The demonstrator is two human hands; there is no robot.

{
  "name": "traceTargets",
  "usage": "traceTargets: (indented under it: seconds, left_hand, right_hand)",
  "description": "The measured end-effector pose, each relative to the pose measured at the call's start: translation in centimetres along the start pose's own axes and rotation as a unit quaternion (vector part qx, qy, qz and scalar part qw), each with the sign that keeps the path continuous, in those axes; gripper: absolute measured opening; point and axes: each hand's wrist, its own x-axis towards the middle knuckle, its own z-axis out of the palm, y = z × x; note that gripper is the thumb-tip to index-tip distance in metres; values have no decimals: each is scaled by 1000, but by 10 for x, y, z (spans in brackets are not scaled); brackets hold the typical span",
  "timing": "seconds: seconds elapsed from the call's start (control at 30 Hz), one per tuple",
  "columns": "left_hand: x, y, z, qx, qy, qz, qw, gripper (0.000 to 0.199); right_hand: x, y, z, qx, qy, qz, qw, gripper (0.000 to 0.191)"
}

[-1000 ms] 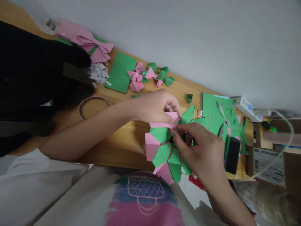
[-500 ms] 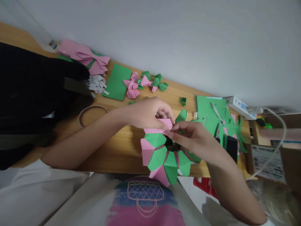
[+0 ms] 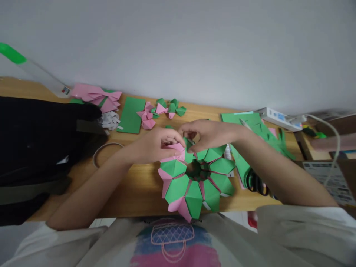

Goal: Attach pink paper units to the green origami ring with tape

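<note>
Left hand [image 3: 148, 147] is pinching the green-and-pink paper ring [image 3: 177, 188] around its 11 o'clock, right hand [image 3: 207, 134] gripping it near 12. Ring's over the bench [image 3: 130, 194], 5 o'clock from mid-view.

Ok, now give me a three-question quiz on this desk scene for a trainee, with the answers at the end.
1. Which hand has its thumb on a pink piece of the folded-paper ring?
2. True or false: the white power strip lies to the left of the ring.
3. The flat rectangular sheet beside the white scraps is: A pink, B green, C white.

Key:
1. The left hand.
2. False; it lies to the right.
3. B.
</note>
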Motion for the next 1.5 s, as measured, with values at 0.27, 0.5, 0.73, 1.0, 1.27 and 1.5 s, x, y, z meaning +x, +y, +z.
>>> traceTargets:
  seconds: [0.27,0.5,0.73,1.0,1.27,1.5]
  left_hand:
    - [-11,-20,16,-148,86,34,985,10]
    - [-13,-29,23,-188,138,39,972,10]
    - [-12,-30,32,-164,206,69,962,11]
    - [-10,-29,52,-168,296,116,933,9]
    - [-10,-28,66,-118,369,150,910,8]
    - [-13,-20,72,-15,402,170,899,11]
  right_hand:
    - [-1,24,7,169,-46,-36,984,8]
    - [-7,26,8,216,-25,-9,976,9]
    - [-11,33,8,188,-2,-12,982,22]
    - [-27,27,9,88,56,36,994,18]
    - [-44,14,23,47,161,13,986,8]
    - [-50,2,30,-25,201,-39,979,13]
